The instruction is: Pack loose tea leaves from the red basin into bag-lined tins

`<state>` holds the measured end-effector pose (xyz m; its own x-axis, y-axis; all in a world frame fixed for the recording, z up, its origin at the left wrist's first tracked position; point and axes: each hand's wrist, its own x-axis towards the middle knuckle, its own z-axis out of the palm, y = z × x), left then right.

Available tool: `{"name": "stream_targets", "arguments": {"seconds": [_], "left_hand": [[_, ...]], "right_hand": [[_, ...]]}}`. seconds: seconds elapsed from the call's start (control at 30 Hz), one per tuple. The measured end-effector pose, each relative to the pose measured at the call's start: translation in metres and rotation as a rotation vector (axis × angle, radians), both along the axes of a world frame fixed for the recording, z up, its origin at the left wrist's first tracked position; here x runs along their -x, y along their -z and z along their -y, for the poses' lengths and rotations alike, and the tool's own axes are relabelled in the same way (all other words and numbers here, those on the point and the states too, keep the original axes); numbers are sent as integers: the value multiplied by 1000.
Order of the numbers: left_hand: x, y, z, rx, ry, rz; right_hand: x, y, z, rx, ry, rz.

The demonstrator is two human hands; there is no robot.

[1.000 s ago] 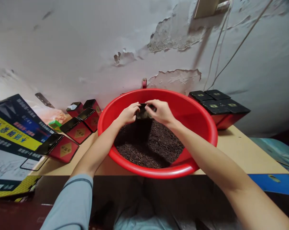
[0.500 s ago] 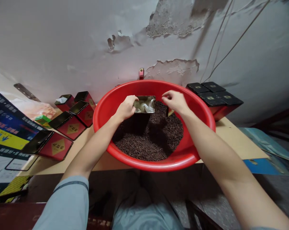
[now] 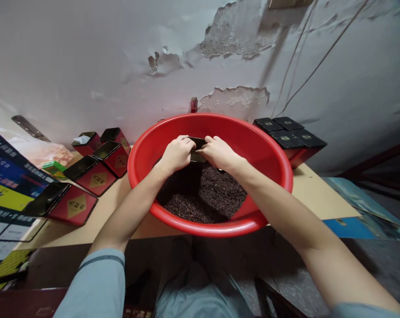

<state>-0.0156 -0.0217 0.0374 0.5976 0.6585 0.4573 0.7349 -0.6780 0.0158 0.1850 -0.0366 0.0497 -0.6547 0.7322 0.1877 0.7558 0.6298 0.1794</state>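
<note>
Above dark loose leaves [image 3: 220, 192] in the big red basin [image 3: 216, 229], my left hand [image 3: 177, 154] grips the left side of a dark tin [image 3: 198, 142]. My right hand [image 3: 220, 153] is at the tin's right side, its fingers bent over the opening. My fingers hide much of the tin and what is inside it. Several red and black tins with open tops [image 3: 97, 179] stand left of the basin.
Several tins with black lids [image 3: 294, 138] stand together right of the basin on the tan board [image 3: 322, 194]. A plastic bag [image 3: 41, 150] and a green packet [image 3: 54, 168] lie at the left. Behind is a peeling wall.
My right hand has moved left, from above the basin's right part onto the tin. The clear plastic seen in the tin's opening is now mostly covered by my fingers.
</note>
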Motion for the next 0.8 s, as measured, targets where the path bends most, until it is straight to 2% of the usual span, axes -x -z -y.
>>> {"name": "stream_targets", "arguments": {"seconds": [0.13, 0.23, 0.3, 0.4, 0.5, 0.57, 0.67, 0.73, 0.8], "left_hand": [[-3, -4, 3, -101, 4, -29], [-6, -6, 4, -147, -11, -59], [-10, -4, 4, -166, 11, -117], [-14, -2, 6, -137, 97, -216], [-16, -2, 12, -84, 121, -306], [-17, -3, 17, -61, 76, -354], [-17, -4, 24, -1, -11, -423], [-18, -3, 26, 39, -37, -456], [-19, -3, 25, 75, -49, -463]], "right_hand": [[6, -2, -4, -8, 58, 108], [4, 0, -3, -17, 67, 120], [7, 4, -4, -12, 135, 105], [11, 9, -7, 19, 244, 44], [3, 9, -13, 69, 256, -61], [-11, 8, -17, 97, 207, -281], [-33, 10, -24, 109, 85, -826], [-41, 13, -29, 109, 34, -1142], [-43, 17, -34, 100, 10, -1346]]}}
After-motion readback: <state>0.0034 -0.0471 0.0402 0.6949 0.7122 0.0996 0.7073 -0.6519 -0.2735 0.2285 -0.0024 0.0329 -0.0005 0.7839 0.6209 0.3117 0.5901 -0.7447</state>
